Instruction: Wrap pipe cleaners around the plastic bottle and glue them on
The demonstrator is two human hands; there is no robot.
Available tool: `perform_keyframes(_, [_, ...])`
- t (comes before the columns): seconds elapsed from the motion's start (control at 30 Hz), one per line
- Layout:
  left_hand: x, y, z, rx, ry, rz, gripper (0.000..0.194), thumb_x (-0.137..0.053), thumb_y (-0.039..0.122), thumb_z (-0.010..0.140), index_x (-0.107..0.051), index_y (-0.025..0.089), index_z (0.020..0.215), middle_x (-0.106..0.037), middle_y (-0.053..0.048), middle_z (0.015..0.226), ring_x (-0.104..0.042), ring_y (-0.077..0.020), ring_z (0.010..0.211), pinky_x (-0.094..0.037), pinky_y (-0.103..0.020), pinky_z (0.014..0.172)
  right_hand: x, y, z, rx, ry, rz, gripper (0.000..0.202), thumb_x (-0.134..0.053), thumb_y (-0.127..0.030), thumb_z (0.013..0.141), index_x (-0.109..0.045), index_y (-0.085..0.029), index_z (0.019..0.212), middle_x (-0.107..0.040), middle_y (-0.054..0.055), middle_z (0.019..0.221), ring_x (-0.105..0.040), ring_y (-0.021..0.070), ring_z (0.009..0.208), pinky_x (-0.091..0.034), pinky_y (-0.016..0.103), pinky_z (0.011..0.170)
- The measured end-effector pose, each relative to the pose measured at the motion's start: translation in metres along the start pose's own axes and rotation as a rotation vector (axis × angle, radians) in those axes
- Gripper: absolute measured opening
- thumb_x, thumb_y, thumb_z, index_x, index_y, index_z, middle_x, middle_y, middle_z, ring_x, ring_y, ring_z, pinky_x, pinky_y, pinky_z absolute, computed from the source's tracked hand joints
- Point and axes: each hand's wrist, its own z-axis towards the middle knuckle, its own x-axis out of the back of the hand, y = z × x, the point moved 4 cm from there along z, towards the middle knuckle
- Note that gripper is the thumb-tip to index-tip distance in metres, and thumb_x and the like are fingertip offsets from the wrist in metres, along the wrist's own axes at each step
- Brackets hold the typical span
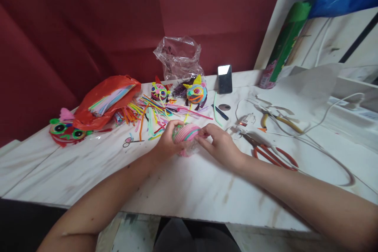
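Note:
A round ball [186, 136], wound in pink, white and teal fuzzy strips like pipe cleaners, is just above the table in front of me. My left hand [171, 139] grips it from the left, thumb below and fingers over the top. At its right edge, my right hand [211, 138] has thumb and fingertips pinched together against the strips; what lies between them is too small to make out. Beyond the ball spreads a loose pile of coloured pipe cleaners [152, 116]. Small scissors [132, 141] lie to the left.
A red bag [118, 86] of pipe cleaners and finished animal heads [196, 93] stand behind. A phone [225, 79] leans at the back. On the right are a glue gun [245, 122], orange-handled scissors [276, 157], pliers [289, 124] and a looping white cable [327, 157].

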Motion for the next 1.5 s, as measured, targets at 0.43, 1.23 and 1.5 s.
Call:
perform_keyframes(0.43, [0.003, 0.015, 0.002, 0.058, 0.001, 0.074, 0.058, -0.074, 0.044, 0.061, -0.046, 0.021, 0.106, -0.053, -0.006, 0.109, -0.051, -0.0248, 0.104, -0.041, -0.038, 0.092, -0.003, -0.005, 0.0, 0.003, -0.013, 0.037, 0.009, -0.055, -0.017, 0.083, -0.052, -0.021, 0.075, -0.061, 0.002, 0.074, -0.059, 0.0162, 0.071, -0.048, 0.028, 0.066])
perform_keyframes(1.23, [-0.002, 0.012, -0.001, 0.066, 0.031, -0.052, 0.058, -0.075, 0.045, 0.061, -0.046, 0.024, 0.107, -0.057, -0.008, 0.114, -0.054, -0.0269, 0.11, -0.043, -0.04, 0.093, -0.005, -0.006, -0.003, 0.096, 0.007, 0.008, 0.01, -0.052, -0.014, 0.087, -0.052, -0.021, 0.079, -0.057, 0.004, 0.075, -0.056, 0.0177, 0.073, -0.047, 0.031, 0.065])
perform_keyframes(1.5, [0.001, 0.008, -0.001, 0.06, 0.044, -0.003, 0.057, -0.074, 0.044, 0.065, -0.046, 0.022, 0.108, -0.055, -0.007, 0.113, -0.053, -0.0234, 0.106, -0.041, -0.037, 0.093, -0.005, -0.006, -0.004, 0.052, 0.034, 0.032, 0.006, -0.055, -0.016, 0.085, -0.052, -0.021, 0.083, -0.059, 0.004, 0.077, -0.058, 0.0178, 0.073, -0.048, 0.031, 0.065])
